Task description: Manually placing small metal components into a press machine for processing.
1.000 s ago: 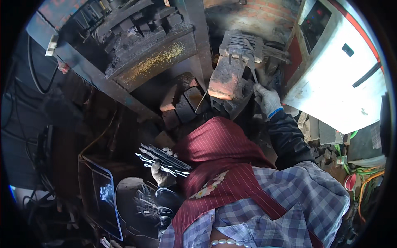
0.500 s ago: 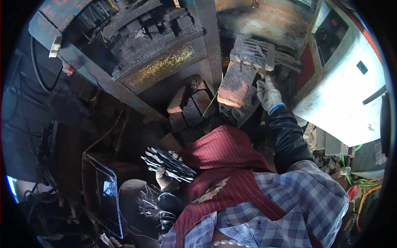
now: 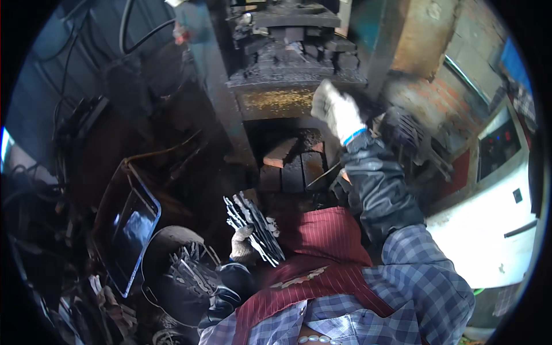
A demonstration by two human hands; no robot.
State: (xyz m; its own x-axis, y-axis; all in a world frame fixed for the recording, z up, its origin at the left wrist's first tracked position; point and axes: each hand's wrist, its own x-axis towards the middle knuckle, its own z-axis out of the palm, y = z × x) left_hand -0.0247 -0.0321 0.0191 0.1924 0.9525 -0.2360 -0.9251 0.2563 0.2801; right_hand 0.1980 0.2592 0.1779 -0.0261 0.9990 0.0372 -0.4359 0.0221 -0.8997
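Observation:
My left hand (image 3: 243, 244), in a pale knitted glove, is closed around a bundle of thin, dark metal strips (image 3: 253, 224) with bright edges, held tilted beside my red striped apron (image 3: 322, 236). My right hand (image 3: 338, 112), gloved with a blue cuff band, reaches up in front of a heavy machine (image 3: 305, 72). It is near a ledge strewn with yellowish flakes (image 3: 273, 99). Motion blurs its fingers, and whether anything is in them cannot be seen.
Below the ledge lie several bricks (image 3: 292, 172). A stack of dark metal pieces (image 3: 402, 127) stands right of my right forearm, before a white control cabinet (image 3: 489, 213). A round bucket (image 3: 167, 241) with metal scraps and a blue-rimmed pan (image 3: 141, 224) are at left.
My right hand has left the stack of metal pieces and moved left to the machine's front. The view has turned to the right. My left hand keeps the bundle of strips, now tilted more steeply.

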